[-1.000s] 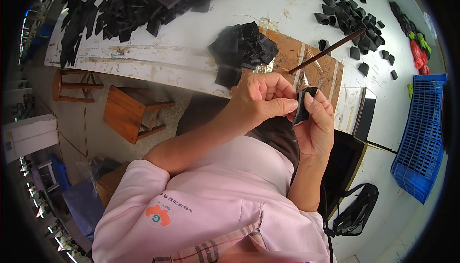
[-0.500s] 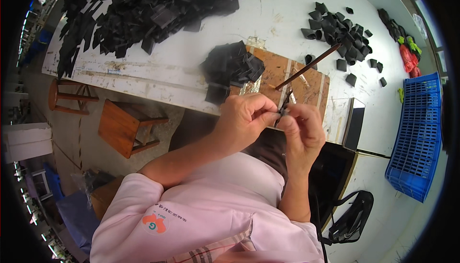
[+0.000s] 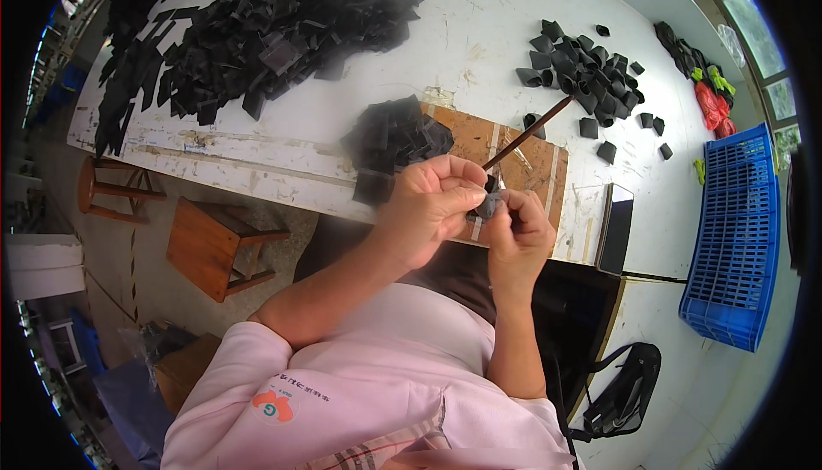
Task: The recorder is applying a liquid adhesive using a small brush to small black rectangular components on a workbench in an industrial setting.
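Note:
A small black piece of sheet material (image 3: 488, 205) is pinched between my two hands above the near edge of a brown board. My left hand (image 3: 435, 205) grips it from the left with thumb and fingers. From the right, the fingertips of my right hand (image 3: 521, 229) close on its other side. Just beyond my fingers, a thin dark brown stick (image 3: 529, 132) slants up over the brown board (image 3: 462, 127). Left of the board lies a stack of flat black pieces (image 3: 396, 136). Part of the held piece is hidden by my fingers.
A large heap of flat black pieces (image 3: 282, 42) covers the far left of the white table (image 3: 479, 16). Rolled black pieces (image 3: 591, 76) lie at the far right. A blue plastic crate (image 3: 732, 239) stands at the right, a wooden stool (image 3: 210, 247) at the left.
The black piece between my fingers now shows more of its face, turned toward me. My grip has shifted slightly, and the whole view has moved a little.

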Demonstrator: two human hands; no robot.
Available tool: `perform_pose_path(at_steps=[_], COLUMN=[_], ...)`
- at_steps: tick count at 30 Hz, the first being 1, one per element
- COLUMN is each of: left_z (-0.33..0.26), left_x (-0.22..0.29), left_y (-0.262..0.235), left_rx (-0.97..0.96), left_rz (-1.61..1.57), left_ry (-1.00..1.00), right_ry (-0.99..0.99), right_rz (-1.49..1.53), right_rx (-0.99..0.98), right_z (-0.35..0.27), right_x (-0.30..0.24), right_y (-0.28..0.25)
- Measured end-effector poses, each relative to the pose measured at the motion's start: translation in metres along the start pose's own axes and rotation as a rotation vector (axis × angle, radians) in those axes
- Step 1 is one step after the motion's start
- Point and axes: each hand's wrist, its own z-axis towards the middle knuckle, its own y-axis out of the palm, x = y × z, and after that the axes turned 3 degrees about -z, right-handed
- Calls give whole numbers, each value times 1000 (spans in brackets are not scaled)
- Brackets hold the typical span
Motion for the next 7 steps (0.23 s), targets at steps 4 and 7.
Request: perform_pose_path(at_steps=[4,7], left_z=[-3,-2], left_x=[-1,-4], left_y=[8,15], left_rx=[7,124], left_rz=[567,1190], left_ry=[258,727], right_ry=[610,639], right_rz=[986,1467], right_rx=[-222,-445], right_z=[12,14], right_x=[-11,-3], right_y=[-18,-14])
